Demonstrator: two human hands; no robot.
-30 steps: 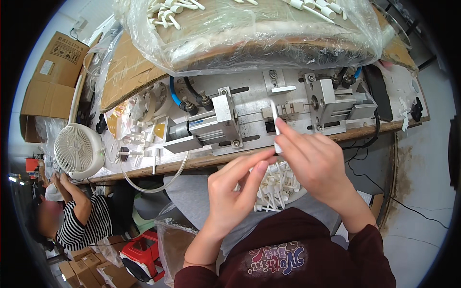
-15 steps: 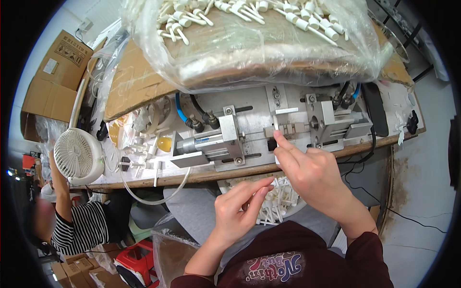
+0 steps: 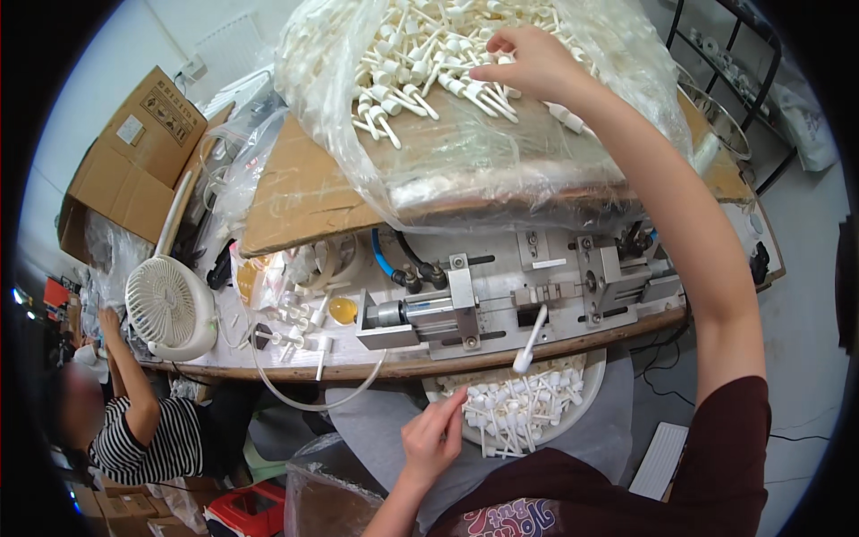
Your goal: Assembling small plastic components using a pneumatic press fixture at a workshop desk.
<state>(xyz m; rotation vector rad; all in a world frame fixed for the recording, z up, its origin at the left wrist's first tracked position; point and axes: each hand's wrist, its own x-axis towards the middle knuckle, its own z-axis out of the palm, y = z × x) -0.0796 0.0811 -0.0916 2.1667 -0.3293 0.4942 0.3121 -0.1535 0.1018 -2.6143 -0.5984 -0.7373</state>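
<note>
My right hand [image 3: 530, 67] is stretched out over a heap of white plastic pieces with thin stems and round heads [image 3: 420, 54]. Its thumb and fingers are spread apart, with nothing visible between them. My left hand [image 3: 434, 437] is low beside a pale basin [image 3: 595, 380] of similar pieces, fingers pressed together. Whatever they might hold is hidden. One white stemmed piece [image 3: 533, 338] slants head-down between the metal clamping fixture [image 3: 544, 294] and the basin; whether it is falling cannot be told. The basin lies by my lap, under the bench edge.
The heap lies in a clear plastic bag on cardboard [image 3: 313, 183] above the bench. Pneumatic cylinders [image 3: 412, 311] with hoses flank the fixture. A white fan [image 3: 170, 306] and a yellow ball [image 3: 342, 311] are at left. A person in a striped top [image 3: 152, 438] sits farther left.
My right hand has left the fixture and reached up and away to the heap. My left hand has lowered slightly. A white piece now hangs tilted below the fixture. The view has shifted.
</note>
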